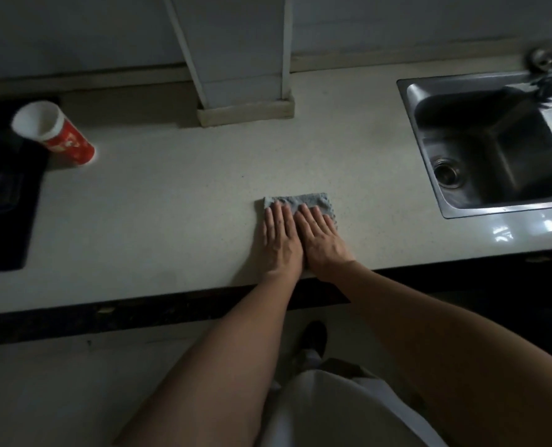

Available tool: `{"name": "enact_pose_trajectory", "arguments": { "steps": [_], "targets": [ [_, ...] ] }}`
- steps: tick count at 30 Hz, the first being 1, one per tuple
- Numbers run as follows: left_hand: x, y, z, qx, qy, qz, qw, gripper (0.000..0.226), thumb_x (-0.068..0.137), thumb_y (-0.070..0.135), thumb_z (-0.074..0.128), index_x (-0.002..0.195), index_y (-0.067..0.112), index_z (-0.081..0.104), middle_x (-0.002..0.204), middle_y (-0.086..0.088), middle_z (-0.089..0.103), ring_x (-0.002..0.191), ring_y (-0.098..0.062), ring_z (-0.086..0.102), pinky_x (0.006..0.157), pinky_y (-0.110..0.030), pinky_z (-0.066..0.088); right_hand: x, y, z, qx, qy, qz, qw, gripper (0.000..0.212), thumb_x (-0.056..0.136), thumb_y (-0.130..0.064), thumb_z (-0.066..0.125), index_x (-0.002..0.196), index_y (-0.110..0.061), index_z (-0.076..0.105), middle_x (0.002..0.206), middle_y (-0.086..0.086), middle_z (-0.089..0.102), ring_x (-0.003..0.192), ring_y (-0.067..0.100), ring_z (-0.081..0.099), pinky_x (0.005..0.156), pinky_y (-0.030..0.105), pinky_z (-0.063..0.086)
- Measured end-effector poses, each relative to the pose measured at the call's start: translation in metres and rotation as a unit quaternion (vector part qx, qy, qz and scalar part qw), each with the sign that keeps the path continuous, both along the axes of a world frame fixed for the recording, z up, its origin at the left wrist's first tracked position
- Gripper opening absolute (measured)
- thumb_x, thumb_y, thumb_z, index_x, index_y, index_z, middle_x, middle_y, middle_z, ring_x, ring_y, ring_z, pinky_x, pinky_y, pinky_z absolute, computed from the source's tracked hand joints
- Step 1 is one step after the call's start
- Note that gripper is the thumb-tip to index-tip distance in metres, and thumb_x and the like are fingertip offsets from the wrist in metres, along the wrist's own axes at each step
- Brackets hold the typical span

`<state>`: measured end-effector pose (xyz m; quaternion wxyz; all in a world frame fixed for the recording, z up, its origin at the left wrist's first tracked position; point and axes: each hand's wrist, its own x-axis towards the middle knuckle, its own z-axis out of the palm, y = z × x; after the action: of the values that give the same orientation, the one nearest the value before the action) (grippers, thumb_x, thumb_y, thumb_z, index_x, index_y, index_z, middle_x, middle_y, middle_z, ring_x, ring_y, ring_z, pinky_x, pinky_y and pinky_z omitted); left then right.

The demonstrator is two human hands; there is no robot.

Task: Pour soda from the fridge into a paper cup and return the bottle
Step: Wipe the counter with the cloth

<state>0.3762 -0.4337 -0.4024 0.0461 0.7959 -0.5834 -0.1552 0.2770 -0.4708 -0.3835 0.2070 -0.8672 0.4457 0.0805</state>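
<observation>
A red paper cup (55,133) with a white inside stands upright on the pale countertop (158,201) at the far left. Its inside looks white and I see no liquid in it. My left hand (282,238) and my right hand (321,240) lie flat side by side, fingers straight, on a folded grey cloth (300,201) near the counter's front edge. Both hands are far to the right of the cup. No soda bottle or fridge is in view.
A steel sink (493,146) with a tap (548,79) is set into the counter at the right. A black hob (0,195) lies at the left edge, beside the cup. A boxed pillar (245,59) rises from the back of the counter.
</observation>
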Motion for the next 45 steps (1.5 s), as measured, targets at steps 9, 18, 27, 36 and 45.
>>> {"name": "enact_pose_trajectory", "arguments": {
  "steps": [9,18,27,36,45],
  "targets": [
    [0.087,0.053,-0.009,-0.010,-0.035,0.028,0.999,0.069,0.085,0.034,0.036,0.146,0.002,0.036,0.149,-0.022,0.044,0.139,-0.041,0.038,0.121,-0.047,0.012,0.096,0.036,0.012,0.035,-0.052,0.063,0.996,0.057,0.100,-0.025,0.019,0.152,0.001,0.014,0.159,0.024,0.009,0.148,0.040,0.000,0.122,0.044,0.003],
    [0.196,0.051,-0.006,-0.047,-0.050,0.092,0.993,0.065,0.087,0.027,0.026,0.140,-0.005,0.047,0.148,-0.025,0.043,0.136,-0.044,0.042,0.119,-0.042,0.013,0.217,0.030,0.005,0.039,-0.084,0.054,0.994,0.055,0.105,-0.025,0.028,0.156,-0.015,0.007,0.163,0.007,-0.003,0.149,0.028,-0.009,0.120,0.035,-0.007],
    [0.217,0.002,-0.018,-0.029,-0.008,0.059,0.998,0.052,0.085,0.009,0.035,0.127,-0.014,0.055,0.132,-0.032,0.056,0.120,-0.046,0.057,0.097,-0.059,0.043,0.230,-0.011,-0.005,0.050,-0.094,0.067,0.992,0.069,0.091,-0.039,0.003,0.155,-0.017,0.013,0.163,0.005,0.004,0.150,0.022,-0.004,0.123,0.036,-0.001],
    [0.160,-0.060,-0.013,-0.052,-0.056,0.026,0.997,0.051,0.084,0.005,0.033,0.123,-0.010,0.062,0.128,-0.029,0.060,0.117,-0.045,0.060,0.096,-0.056,0.046,0.171,-0.066,-0.011,0.024,-0.087,0.049,0.995,0.071,0.089,-0.042,0.005,0.156,-0.018,0.010,0.163,0.003,0.003,0.150,0.019,-0.006,0.123,0.037,0.001],
    [0.047,-0.138,-0.012,-0.049,-0.054,-0.026,0.997,0.052,0.086,0.005,0.030,0.126,-0.009,0.059,0.131,-0.029,0.058,0.121,-0.044,0.057,0.099,-0.055,0.046,0.053,-0.136,-0.015,0.001,-0.104,-0.023,0.994,0.065,0.093,-0.034,0.012,0.154,-0.015,0.022,0.162,0.004,0.015,0.150,0.022,0.006,0.123,0.035,0.005]
  ]
}}
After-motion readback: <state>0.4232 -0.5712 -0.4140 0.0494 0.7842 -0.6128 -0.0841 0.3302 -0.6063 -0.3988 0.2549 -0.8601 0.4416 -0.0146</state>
